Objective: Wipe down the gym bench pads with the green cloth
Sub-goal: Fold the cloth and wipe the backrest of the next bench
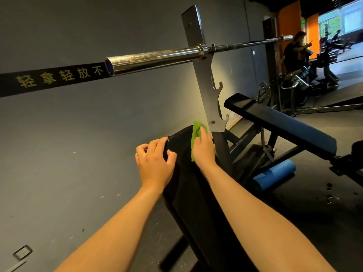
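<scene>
Meanwhile left hand (155, 165) grips bench pad (188, 185), right hand (204, 149) presses green cloth (195, 134).

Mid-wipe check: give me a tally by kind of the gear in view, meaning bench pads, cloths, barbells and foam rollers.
Black padded bench pads: 2, the near pad and the far inclined pad
Green cloth: 1
Chrome steel barbell: 1
Blue foam roller: 1
Total: 5
</scene>
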